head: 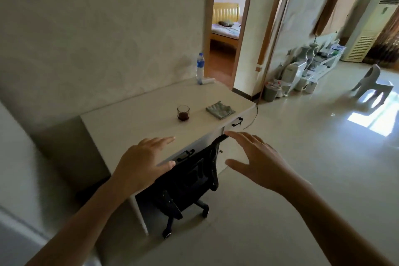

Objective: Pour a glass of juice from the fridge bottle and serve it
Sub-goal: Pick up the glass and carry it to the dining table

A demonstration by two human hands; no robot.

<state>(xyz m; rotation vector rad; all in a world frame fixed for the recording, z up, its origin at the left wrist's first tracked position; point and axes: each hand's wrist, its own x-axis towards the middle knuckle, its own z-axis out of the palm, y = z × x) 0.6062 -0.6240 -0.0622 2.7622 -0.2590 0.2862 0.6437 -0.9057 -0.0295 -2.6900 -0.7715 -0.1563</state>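
A small clear glass [183, 113] with dark juice in its lower part stands on the white desk [138, 119], near the middle. My left hand [144, 164] hovers over the desk's front edge, fingers spread, holding nothing. My right hand [257, 160] is out past the desk's right front corner, also spread and empty. Both hands are well short of the glass. No juice bottle is in sight.
A water bottle [200, 68] stands at the desk's far corner; a folded grey cloth [220, 110] lies right of the glass. A black office chair [190, 181] is tucked under the desk. A doorway opens behind; a white stool [373, 84] and clutter stand on the floor at right.
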